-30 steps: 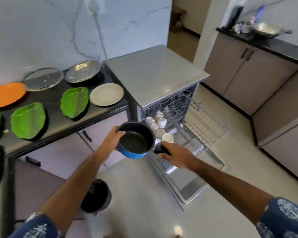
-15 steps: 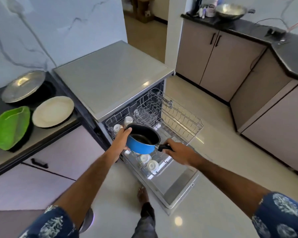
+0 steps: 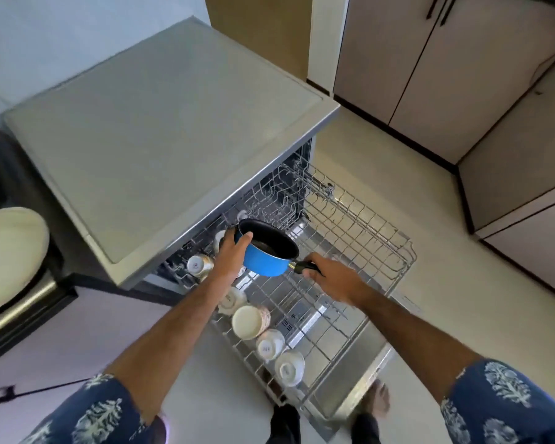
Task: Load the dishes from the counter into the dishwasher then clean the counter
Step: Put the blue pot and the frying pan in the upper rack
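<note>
Both hands (image 3: pixel 231 254) (image 3: pixel 332 278) gripping empty blue saucepan (image 3: pixel 265 251) above cup-lined dishwasher rack (image 3: pixel 366 257).

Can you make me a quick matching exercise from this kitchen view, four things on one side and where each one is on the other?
Things:
1. saucepan
2. cups
3. cream plate
4. right hand

Places:
A. on the dark counter at the left edge
B. upside down along the left side of the pulled-out rack
C. on the black handle
D. held in the air over the rack

Pairs: 1-D, 2-B, 3-A, 4-C. The left hand grips the saucepan's rim.
</note>
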`<state>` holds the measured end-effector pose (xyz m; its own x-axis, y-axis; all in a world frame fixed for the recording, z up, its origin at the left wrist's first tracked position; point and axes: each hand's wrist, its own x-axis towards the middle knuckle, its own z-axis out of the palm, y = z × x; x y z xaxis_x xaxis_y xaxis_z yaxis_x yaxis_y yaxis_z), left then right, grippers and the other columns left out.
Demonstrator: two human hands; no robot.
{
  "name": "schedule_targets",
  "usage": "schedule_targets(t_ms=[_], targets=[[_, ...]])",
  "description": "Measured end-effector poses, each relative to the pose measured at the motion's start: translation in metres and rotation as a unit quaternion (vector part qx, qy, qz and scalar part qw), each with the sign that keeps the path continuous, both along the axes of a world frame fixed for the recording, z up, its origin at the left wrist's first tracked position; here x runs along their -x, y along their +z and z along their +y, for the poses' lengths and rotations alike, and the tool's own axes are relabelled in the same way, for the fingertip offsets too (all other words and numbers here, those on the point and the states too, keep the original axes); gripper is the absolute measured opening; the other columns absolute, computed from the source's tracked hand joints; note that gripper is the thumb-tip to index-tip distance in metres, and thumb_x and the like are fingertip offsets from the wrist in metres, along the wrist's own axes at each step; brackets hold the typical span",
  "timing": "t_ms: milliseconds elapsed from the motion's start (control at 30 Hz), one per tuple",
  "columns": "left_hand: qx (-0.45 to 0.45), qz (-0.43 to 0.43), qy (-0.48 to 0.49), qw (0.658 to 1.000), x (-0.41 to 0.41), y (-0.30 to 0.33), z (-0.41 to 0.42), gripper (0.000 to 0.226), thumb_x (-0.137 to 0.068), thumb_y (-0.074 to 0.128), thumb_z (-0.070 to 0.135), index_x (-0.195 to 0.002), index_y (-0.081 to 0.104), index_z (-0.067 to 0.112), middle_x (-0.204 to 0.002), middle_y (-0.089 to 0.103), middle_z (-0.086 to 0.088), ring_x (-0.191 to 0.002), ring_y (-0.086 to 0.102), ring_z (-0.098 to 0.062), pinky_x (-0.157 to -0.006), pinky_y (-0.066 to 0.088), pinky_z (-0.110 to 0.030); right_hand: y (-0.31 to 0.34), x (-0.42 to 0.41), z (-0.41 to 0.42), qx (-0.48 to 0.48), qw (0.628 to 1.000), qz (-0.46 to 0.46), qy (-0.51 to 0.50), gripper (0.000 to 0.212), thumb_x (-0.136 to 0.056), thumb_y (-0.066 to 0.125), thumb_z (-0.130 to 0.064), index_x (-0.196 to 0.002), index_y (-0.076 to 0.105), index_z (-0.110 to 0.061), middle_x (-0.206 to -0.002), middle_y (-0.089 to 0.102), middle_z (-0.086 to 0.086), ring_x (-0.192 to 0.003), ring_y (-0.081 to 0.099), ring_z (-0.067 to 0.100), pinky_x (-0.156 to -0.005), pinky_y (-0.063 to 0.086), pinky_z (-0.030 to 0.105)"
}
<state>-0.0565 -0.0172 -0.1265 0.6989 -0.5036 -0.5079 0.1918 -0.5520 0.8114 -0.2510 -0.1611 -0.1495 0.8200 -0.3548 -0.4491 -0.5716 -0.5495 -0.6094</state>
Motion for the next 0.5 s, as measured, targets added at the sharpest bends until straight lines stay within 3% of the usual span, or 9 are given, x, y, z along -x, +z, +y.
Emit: schedule_targets(t_ms=[167,300,400,500], targets=[[0.012,-0.024,0.017,0.999,-0.019,-0.038,-0.030,0.063,-0.082,0.058,0.043,-0.141,0.042,0.029,-0.142,0.044,-0.008,-0.126,0.047,-0.023,-0.107,0.041,-0.053,-0.057,-0.023,-0.040,-0.011,0.999,-0.039,-0.028,0.024,-0.103,0.044,-0.041,-0.124,0.049,-0.030,-0.098,0.058,-0.009,-0.084,0.059,0.015,-0.073,0.044,0.030],[-0.015,-0.104,0.028,0.994,-0.028,-0.065,-0.047,0.045,-0.101,0.051,0.023,-0.145,0.041,0.018,-0.135,0.038,0.001,-0.122,0.043,-0.016,-0.096,0.038,-0.033,-0.100,-0.040,-0.045,-0.042,0.996,-0.071,-0.039,0.031,-0.103,0.046,-0.037,-0.129,0.051,-0.022,-0.110,0.060,0.000,-0.090,0.057,0.017,-0.075,0.039,0.028],[-0.011,-0.147,0.037,0.988,-0.034,-0.080,-0.051,0.052,-0.091,0.053,0.036,-0.140,0.051,0.017,-0.129,0.044,-0.004,-0.122,0.051,-0.024,-0.093,0.043,-0.034,-0.130,-0.048,-0.030,-0.062,0.993,-0.096,-0.035,0.034,-0.103,0.045,-0.041,-0.128,0.052,-0.019,-0.113,0.062,0.005,-0.095,0.059,0.020,-0.077,0.044,0.030],[-0.022,-0.155,0.036,0.987,-0.038,-0.089,-0.050,0.051,-0.091,0.053,0.038,-0.139,0.052,0.020,-0.126,0.041,0.001,-0.120,0.050,-0.021,-0.092,0.044,-0.034,-0.146,-0.054,-0.020,-0.048,0.992,-0.114,-0.038,0.036,-0.104,0.045,-0.037,-0.131,0.053,-0.014,-0.118,0.059,0.010,-0.100,0.059,0.024,-0.085,0.049,0.035]])
